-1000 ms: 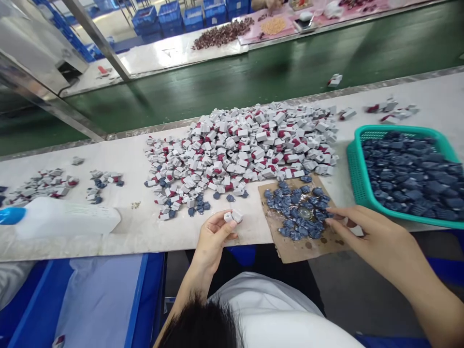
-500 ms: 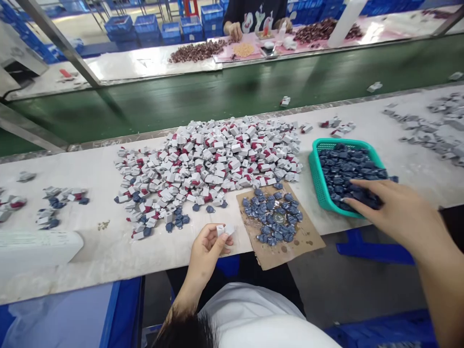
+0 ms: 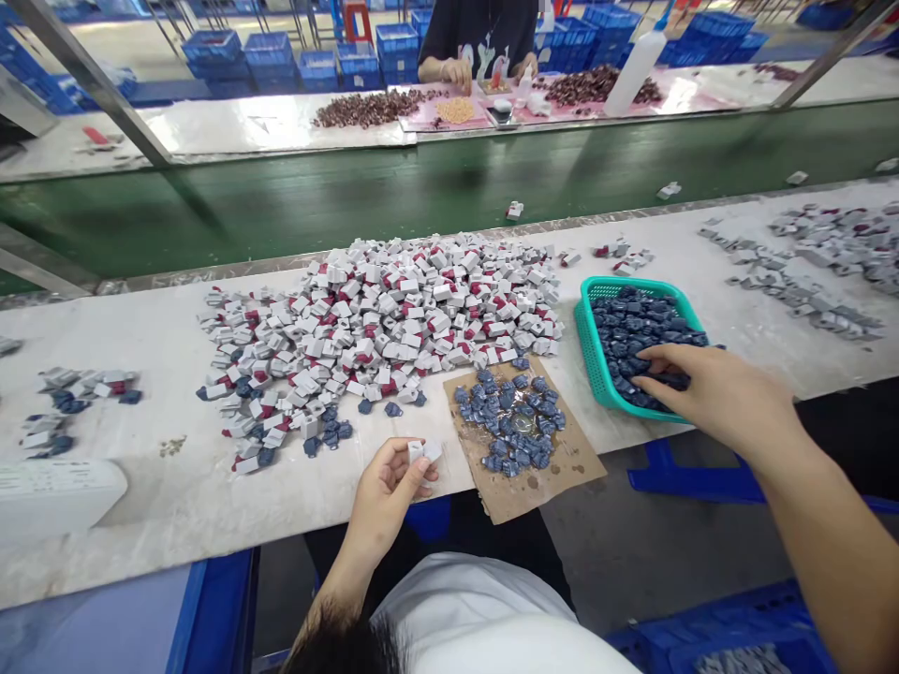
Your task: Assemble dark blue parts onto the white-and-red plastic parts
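Note:
My left hand [image 3: 386, 491] sits at the table's front edge, its fingers shut on a small white plastic part [image 3: 421, 451]. My right hand [image 3: 709, 398] lies over a teal plastic basket [image 3: 596, 346], fingertips among the dark blue parts [image 3: 632, 323] heaped inside it. Between my hands is a brown cardboard sheet [image 3: 562, 468] with more blue parts [image 3: 509, 421] on it, stained and shiny in the middle. A large pile of white-and-red parts [image 3: 379, 318] spreads beyond my left hand, with some blue pieces along its near edge.
A white plastic bottle [image 3: 56, 496] lies on the table at the left, near small groups of mixed parts [image 3: 77, 402]. Grey parts [image 3: 801, 271] lie at the right. Beyond a green belt [image 3: 421, 178], a co-worker [image 3: 478, 42] sits at a bench among piles of parts, with blue crates behind.
My right hand has moved from the cardboard sheet into the teal basket. The view has swung up and left, bringing the co-worker and the grey parts into sight. My left hand keeps its hold.

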Available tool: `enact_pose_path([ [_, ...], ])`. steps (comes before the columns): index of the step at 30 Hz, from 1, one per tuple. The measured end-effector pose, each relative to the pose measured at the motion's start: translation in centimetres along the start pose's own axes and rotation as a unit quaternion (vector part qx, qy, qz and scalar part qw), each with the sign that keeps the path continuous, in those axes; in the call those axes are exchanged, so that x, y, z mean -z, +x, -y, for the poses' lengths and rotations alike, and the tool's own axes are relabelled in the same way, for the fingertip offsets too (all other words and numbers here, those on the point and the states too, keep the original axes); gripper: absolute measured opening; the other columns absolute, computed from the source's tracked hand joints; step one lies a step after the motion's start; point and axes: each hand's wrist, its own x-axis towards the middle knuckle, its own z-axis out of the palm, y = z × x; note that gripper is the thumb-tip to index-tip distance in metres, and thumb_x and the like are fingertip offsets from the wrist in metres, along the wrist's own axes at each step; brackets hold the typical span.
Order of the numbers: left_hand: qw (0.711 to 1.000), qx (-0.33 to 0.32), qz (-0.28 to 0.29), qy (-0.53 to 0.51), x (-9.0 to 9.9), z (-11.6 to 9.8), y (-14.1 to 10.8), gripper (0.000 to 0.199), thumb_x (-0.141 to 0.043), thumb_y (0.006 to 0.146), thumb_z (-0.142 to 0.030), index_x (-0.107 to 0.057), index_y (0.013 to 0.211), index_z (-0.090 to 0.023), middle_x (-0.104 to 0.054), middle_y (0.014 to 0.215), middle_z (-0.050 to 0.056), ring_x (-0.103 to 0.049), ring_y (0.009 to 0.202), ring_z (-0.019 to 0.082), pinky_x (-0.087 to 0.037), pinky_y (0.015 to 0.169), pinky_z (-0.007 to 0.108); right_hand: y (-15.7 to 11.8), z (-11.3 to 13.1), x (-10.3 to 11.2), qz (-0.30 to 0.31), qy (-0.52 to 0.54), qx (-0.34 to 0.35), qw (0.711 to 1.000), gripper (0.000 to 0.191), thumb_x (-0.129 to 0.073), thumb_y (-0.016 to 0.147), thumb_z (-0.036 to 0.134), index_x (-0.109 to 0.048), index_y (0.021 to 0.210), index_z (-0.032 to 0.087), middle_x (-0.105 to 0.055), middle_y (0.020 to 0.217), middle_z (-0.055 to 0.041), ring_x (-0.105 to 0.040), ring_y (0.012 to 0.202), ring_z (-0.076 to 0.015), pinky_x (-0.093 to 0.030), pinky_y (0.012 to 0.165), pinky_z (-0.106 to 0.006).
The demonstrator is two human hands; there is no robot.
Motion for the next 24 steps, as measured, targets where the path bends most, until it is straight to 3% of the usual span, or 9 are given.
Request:
enact_pose_path([
  [3,1.0,-0.003,0.006,-0.002,0.1,0.1,0.1,0.036,-0.071,0.071,-0.045,-0.059,0.091,-0.018,-0.068,0.079,0.002,-0.066,0.072,0.015,-0.052,0.059,0.022,0.6,0.7,0.2,0.011,-0.032,0.009,0.999,0.034,-0.047,0.072,0.05,-0.063,0.087,0.024,-0.063,0.078,-0.0044,-0.053,0.08,-0.023,-0.027,0.053,-0.028],
  [7,1.0,-0.007,0.026,0.002,0.7,0.7,0.5,0.04,-0.071,0.07,-0.048,-0.058,0.093,-0.018,-0.068,0.081,0.003,-0.067,0.074,0.017,-0.054,0.061,0.024,1.1,1.3,0.8,-0.011,-0.028,-0.015,0.999,0.032,-0.046,0.07,0.048,-0.061,0.079,0.022,-0.061,0.073,-0.007,-0.049,0.067,-0.0206,-0.02,0.05,-0.028],
  [10,0.999,-0.006,0.042,0.005,1.0,1.2,0.7,0.042,-0.07,0.07,-0.051,-0.057,0.093,-0.018,-0.068,0.082,0.003,-0.067,0.075,0.017,-0.055,0.061,0.025,0.6,1.4,1.4,-0.03,0.043,-0.026,0.998,0.03,-0.053,0.065,0.046,-0.063,0.08,0.022,-0.061,0.069,-0.0052,-0.05,0.06,-0.0176,-0.031,0.052,-0.029],
  [13,0.999,-0.008,0.048,0.003,1.1,1.4,0.7,0.04,-0.069,0.072,-0.05,-0.057,0.094,-0.018,-0.068,0.083,0.004,-0.067,0.075,0.017,-0.055,0.062,0.025,-0.9,2.2,1.9,-0.051,0.164,-0.035,0.985,0.035,-0.052,0.072,0.049,-0.061,0.091,0.02,-0.064,0.077,-0.0056,-0.059,0.064,-0.0171,-0.047,0.06,-0.03],
  [15,0.999,-0.009,0.05,0.002,1.1,1.3,0.7,0.04,-0.069,0.073,-0.049,-0.057,0.095,-0.018,-0.068,0.083,0.004,-0.067,0.075,0.016,-0.055,0.061,0.024,-2.2,3.6,1.8,-0.042,0.305,-0.06,0.949,0.036,-0.057,0.074,0.051,-0.056,0.092,0.02,-0.065,0.08,-0.007,-0.063,0.069,-0.0185,-0.052,0.058,-0.028],
  [18,0.999,-0.008,0.047,0.003,1.0,1.2,0.7,0.04,-0.069,0.073,-0.049,-0.057,0.095,-0.018,-0.068,0.083,0.004,-0.067,0.075,0.017,-0.055,0.061,0.025,-4.2,6.6,1.0,0.046,0.498,-0.11,0.859,0.041,-0.071,0.066,0.051,-0.053,0.087,0.02,-0.066,0.081,-0.0081,-0.065,0.07,-0.0211,-0.05,0.048,-0.025],
  [19,0.999,-0.006,0.047,0.004,1.0,1.2,0.7,0.04,-0.069,0.073,-0.049,-0.057,0.095,-0.018,-0.068,0.083,0.004,-0.067,0.075,0.017,-0.055,0.061,0.025,-4.7,7.5,0.5,0.08,0.52,-0.116,0.843,0.042,-0.071,0.066,0.052,-0.054,0.086,0.02,-0.066,0.08,-0.0081,-0.065,0.069,-0.0213,-0.05,0.047,-0.025],
  [22,0.999,-0.002,0.046,0.007,1.0,1.2,0.7,0.04,-0.069,0.072,-0.05,-0.058,0.094,-0.018,-0.069,0.084,0.004,-0.067,0.076,0.017,-0.055,0.062,0.025,-5.6,9.6,-1.0,0.134,0.491,-0.089,0.856,0.038,-0.067,0.073,0.054,-0.057,0.085,0.019,-0.064,0.075,-0.0063,-0.063,0.064,-0.019,-0.051,0.051,-0.027],
  [24,0.999,0.0,0.046,0.007,1.0,1.3,0.7,0.04,-0.07,0.072,-0.05,-0.058,0.094,-0.018,-0.069,0.084,0.004,-0.067,0.076,0.018,-0.055,0.062,0.026,-5.8,10.0,-1.9,0.122,0.428,-0.013,0.896,0.029,-0.062,0.079,0.047,-0.059,0.082,0.019,-0.062,0.078,-0.0057,-0.061,0.066,-0.0176,-0.051,0.057,-0.028],
])
